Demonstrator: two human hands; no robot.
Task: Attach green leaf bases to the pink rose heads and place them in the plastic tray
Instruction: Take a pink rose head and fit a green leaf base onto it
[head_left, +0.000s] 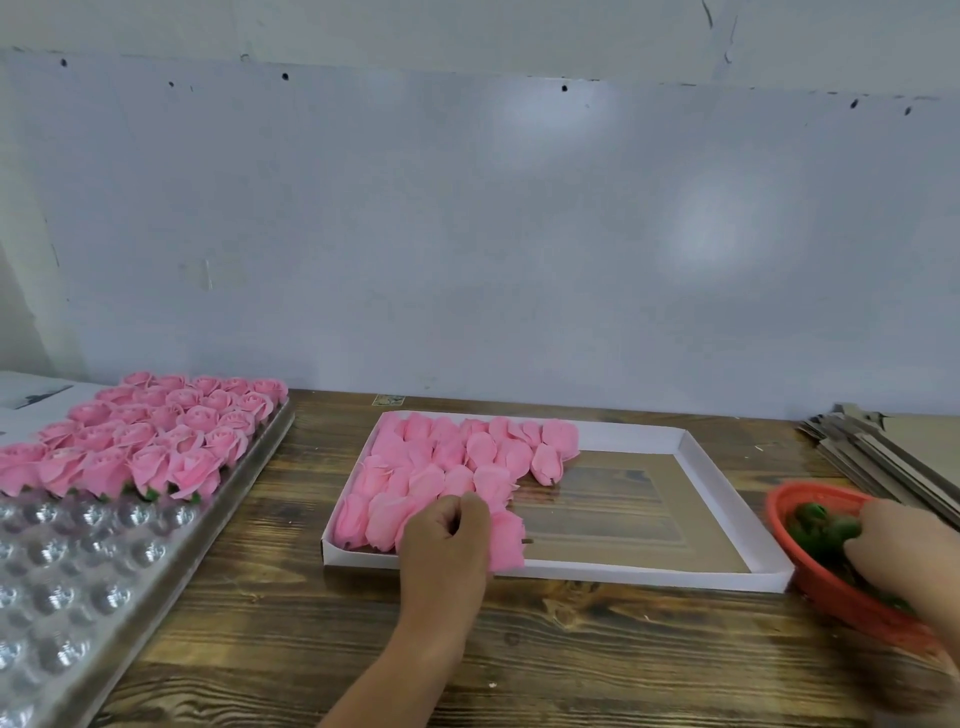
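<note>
**Picking the next rose head and leaf base**

A pale, scuffed wall backs a dark wood-grain bench (571, 649). At the middle of the bench sits a shallow white cardboard box (727, 569), its left half packed with bare pink rose heads (447, 462) lying on their sides, its right half showing only the box floor. The left hand (447, 540) reaches over the box's near edge, its fingers curled around one rose head (508, 540) at the near end of the pile.

At the bench's right edge a red basket (831, 597) holds green leaf bases (821, 527). The right hand (904, 551) is down among them; whether its fingers have closed on one I cannot tell.

To do this step well, I judge the head should be lifted lightly by its lower part so the petals do not crush, and turned to present its underside to the base.

Along the left edge lies the clear plastic tray (67, 587) of round cups. Its far rows hold finished roses (156, 441) with green showing beneath; the near cups are unfilled. Flat cardboard sheets (893, 447) are stacked at the far right corner.
</note>
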